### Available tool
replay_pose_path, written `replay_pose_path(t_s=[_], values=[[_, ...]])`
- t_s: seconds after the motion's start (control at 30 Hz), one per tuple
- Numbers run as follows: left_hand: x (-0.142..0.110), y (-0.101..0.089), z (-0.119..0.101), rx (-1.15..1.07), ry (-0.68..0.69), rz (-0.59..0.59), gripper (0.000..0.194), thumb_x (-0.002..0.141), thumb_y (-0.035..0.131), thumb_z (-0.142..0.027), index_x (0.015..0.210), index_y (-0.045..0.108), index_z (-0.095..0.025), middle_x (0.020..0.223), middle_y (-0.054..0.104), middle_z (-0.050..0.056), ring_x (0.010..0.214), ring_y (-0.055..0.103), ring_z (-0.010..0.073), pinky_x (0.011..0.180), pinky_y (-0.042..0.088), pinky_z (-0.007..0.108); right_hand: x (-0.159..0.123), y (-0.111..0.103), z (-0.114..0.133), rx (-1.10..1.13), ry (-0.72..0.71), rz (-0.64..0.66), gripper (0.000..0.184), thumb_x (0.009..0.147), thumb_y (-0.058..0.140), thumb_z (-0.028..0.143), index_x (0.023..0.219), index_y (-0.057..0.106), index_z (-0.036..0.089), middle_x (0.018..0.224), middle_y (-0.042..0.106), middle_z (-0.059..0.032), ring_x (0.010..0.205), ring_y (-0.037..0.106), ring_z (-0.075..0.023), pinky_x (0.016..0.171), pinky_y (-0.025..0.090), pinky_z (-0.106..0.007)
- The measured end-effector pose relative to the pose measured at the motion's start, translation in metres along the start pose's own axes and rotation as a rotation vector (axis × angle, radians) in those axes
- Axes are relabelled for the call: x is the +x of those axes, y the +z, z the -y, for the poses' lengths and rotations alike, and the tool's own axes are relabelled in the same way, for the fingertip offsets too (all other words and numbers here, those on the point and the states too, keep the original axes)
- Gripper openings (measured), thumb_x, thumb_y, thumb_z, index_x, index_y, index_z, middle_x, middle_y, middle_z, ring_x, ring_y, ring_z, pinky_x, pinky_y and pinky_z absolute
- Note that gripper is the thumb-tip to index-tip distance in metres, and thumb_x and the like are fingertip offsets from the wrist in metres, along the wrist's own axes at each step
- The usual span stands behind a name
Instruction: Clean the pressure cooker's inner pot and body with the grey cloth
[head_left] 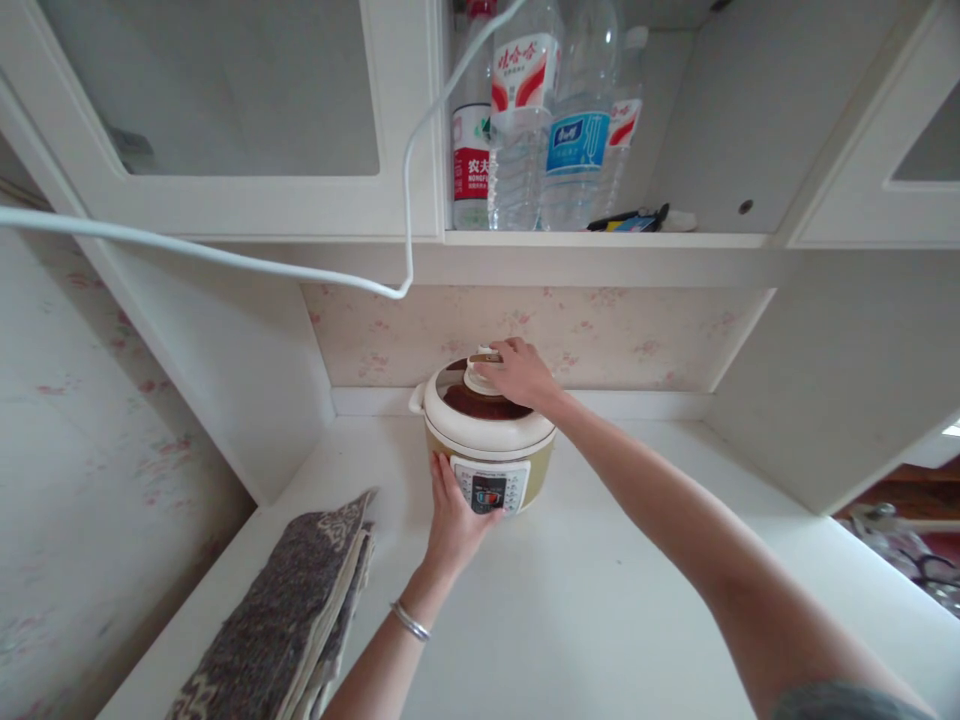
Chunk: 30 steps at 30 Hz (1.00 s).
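An electric pressure cooker (442,437) with a cream rim, a brown lid top and a gold body stands on the white counter near the back wall. My right hand (523,374) is closed around the knob handle (484,372) on its lid, partly covering it. Against the front of the cooker, beside the control panel (491,488), my left hand (455,512) rests with fingers and thumb spread apart. A silver bangle circles my left wrist. The lid looks seated on the body.
A folded grey patterned cloth (289,590) lies on the white counter (570,610) at left. Overhead, a cabinet shelf (600,240) holds several plastic bottles (577,140). A white cable (225,258) hangs across the upper left. Side panels flank the counter.
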<state>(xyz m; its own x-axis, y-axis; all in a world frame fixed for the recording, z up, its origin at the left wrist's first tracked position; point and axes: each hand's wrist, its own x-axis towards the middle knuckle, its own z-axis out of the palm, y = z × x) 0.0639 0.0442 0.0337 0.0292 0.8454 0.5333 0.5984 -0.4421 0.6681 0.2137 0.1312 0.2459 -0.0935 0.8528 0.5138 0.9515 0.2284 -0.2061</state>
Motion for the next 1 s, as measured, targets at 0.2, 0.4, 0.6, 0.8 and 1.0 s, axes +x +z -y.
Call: replay_pose_path(t_s=[0.2, 0.4, 0.6, 0.8, 1.0], values=[[0.0, -0.001, 0.003, -0.018, -0.057, 0.084, 0.131, 0.061, 0.077, -0.042, 0.145, -0.018, -0.011, 0.152, -0.011, 0.024, 0.141, -0.006, 0.0353, 0.112, 0.017, 0.051, 0.035, 0.027, 0.018, -0.185, 0.092, 0.157, 0.066, 0.086, 0.032, 0.066, 0.108, 0.065, 0.013, 0.11, 0.062, -0.0175, 0.102, 0.055, -0.0318, 0.086, 0.042, -0.041], [0.006, 0.008, 0.005, -0.052, -0.044, 0.179, 0.134, 0.061, 0.075, -0.044, 0.143, -0.025, -0.009, 0.149, -0.025, 0.025, 0.138, -0.019, 0.0343, 0.113, 0.01, 0.052, 0.042, 0.034, 0.003, -0.216, 0.021, 0.135, 0.055, 0.088, 0.033, 0.056, 0.109, 0.065, 0.016, 0.112, 0.063, -0.0149, 0.101, 0.057, -0.0286, 0.084, 0.041, -0.036], [0.014, 0.018, 0.001, -0.069, -0.071, 0.244, 0.136, 0.059, 0.074, -0.047, 0.142, -0.025, -0.004, 0.146, -0.03, 0.027, 0.135, -0.026, 0.0354, 0.111, 0.005, 0.054, 0.052, 0.035, -0.013, -0.243, 0.01, 0.185, 0.056, 0.087, 0.031, 0.056, 0.111, 0.065, 0.017, 0.116, 0.062, -0.0139, 0.103, 0.057, -0.0286, 0.085, 0.04, -0.035], [0.021, 0.009, 0.004, 0.012, -0.052, 0.402, 0.132, 0.06, 0.072, -0.048, 0.143, -0.018, 0.001, 0.145, -0.031, 0.027, 0.133, -0.027, 0.0346, 0.112, 0.007, 0.053, 0.056, 0.03, -0.016, -0.268, -0.042, 0.187, 0.053, 0.085, 0.037, 0.056, 0.107, 0.068, 0.018, 0.117, 0.063, -0.0125, 0.104, 0.057, -0.0293, 0.086, 0.041, -0.036], [0.021, -0.003, 0.003, -0.025, -0.058, 0.408, 0.125, 0.065, 0.069, -0.055, 0.145, -0.009, 0.003, 0.147, -0.025, 0.027, 0.136, -0.023, 0.0322, 0.113, 0.008, 0.048, 0.055, 0.024, -0.01, -0.279, -0.036, 0.209, 0.05, 0.084, 0.041, 0.055, 0.105, 0.068, 0.02, 0.118, 0.063, -0.0117, 0.105, 0.057, -0.0284, 0.087, 0.041, -0.034]])
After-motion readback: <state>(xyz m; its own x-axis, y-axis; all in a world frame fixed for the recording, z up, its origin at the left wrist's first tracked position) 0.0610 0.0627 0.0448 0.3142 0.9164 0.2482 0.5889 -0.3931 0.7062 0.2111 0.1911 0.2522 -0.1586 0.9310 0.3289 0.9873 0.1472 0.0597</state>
